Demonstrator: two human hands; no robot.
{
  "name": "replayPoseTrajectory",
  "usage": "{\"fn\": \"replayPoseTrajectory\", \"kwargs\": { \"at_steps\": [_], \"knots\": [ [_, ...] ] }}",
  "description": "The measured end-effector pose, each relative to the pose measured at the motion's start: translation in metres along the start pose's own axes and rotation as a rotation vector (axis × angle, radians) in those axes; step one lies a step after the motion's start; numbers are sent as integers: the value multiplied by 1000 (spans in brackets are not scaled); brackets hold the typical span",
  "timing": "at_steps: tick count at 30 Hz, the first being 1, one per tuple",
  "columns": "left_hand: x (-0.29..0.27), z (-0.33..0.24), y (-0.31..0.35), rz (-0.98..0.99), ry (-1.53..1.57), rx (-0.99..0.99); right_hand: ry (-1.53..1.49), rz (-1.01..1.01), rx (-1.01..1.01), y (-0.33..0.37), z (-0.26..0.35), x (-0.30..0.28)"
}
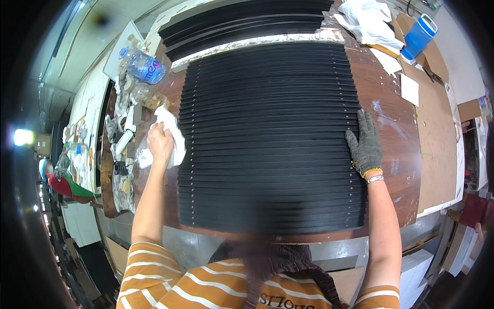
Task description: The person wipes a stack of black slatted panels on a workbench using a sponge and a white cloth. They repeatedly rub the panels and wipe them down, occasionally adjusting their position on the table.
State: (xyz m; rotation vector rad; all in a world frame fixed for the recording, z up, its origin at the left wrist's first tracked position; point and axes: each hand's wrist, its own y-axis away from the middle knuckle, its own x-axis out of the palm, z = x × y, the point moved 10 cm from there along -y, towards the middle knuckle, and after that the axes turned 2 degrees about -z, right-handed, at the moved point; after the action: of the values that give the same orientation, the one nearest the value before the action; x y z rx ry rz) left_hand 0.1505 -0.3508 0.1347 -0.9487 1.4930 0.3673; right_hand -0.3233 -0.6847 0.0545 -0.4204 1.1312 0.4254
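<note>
A wide black pleated panel (272,139), like a bellows cover, lies flat on the brown wooden table (399,139). Small dots run down near both its side edges. Just off the panel's left edge, my bare left hand (160,140) is closed on a white cloth (176,136), which is bunched up against the table. On the opposite side my right hand (366,146) wears a grey knit glove with a yellow cuff. Its fingers are stretched out and rest along the panel's right edge, with the thumb on the pleats.
Beyond a whitish strip (257,44), more black pleated pieces (247,23) lie stacked. A clear plastic bottle (145,67) and crumpled plastic clutter the left side. At the far right are a blue bottle (419,37), white plastic bags (364,20) and cardboard (437,139). Another person (72,185) is at far left.
</note>
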Motion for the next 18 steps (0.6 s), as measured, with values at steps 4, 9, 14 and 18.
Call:
{"fn": "replayPoseTrajectory", "kwargs": {
  "at_steps": [4, 9, 14, 18],
  "knots": [
    [87, -173, -17, 132, 907, 249, -23, 4, -12, 2, 6, -5],
    [195, -277, 45, 131, 401, 731, -11, -2, -10, 1, 5, -6],
    [85, -38, 1, 57, 33, 327, -66, -17, -26, 2, 2, -4],
    [60, -95, -54, -53, 415, 108, -84, -6, -21, 2, 2, -5]
  ]
}}
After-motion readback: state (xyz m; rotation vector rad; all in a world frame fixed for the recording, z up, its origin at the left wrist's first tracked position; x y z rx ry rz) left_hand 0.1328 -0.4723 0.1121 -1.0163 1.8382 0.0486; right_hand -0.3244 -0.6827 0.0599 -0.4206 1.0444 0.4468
